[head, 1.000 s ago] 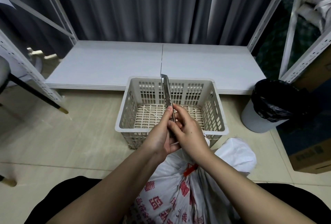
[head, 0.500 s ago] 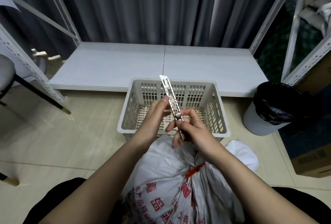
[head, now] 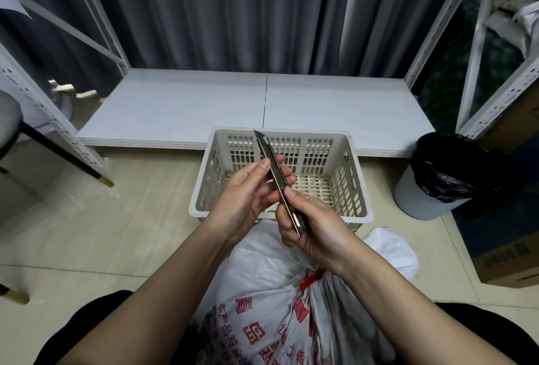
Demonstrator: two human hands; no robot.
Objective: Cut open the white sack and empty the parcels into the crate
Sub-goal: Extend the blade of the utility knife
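Pinching the knife (head: 277, 181) between left fingers (head: 264, 165) and gripping its handle in the right hand (head: 313, 223), above the tied sack (head: 262, 291) before the empty crate (head: 357, 186); bared blade tip risks nicking fingers, likely slicing parcels inside.

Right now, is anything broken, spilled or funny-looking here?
Nothing is broken or spilled. The white sack is tied shut with a red tie, and the crate is empty. The one thing to watch: both hands hold a utility knife with its blade tip out, pointing up over the crate.
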